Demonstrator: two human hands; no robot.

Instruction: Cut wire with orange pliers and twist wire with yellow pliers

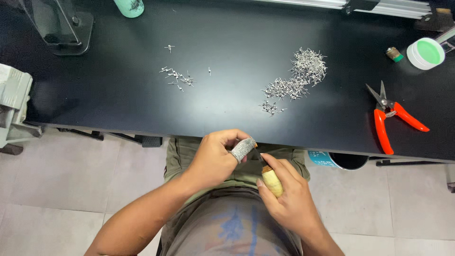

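My left hand is held just below the black table's front edge, its fingers curled with a grey mesh guard on the thumb; something small seems pinched at the fingertips, too small to name. My right hand grips a pale wooden-handled tool whose dark blade points up toward the left thumb. Both hands hover over my lap, nearly touching. On the black table lie a large heap of small metal pins on the right and a smaller scatter of pins on the left.
Orange-handled snips lie at the table's right. A white jar lid with green inside and a small cap sit at the far right. A dark stand is at back left, a teal cup behind, a bin below the table.
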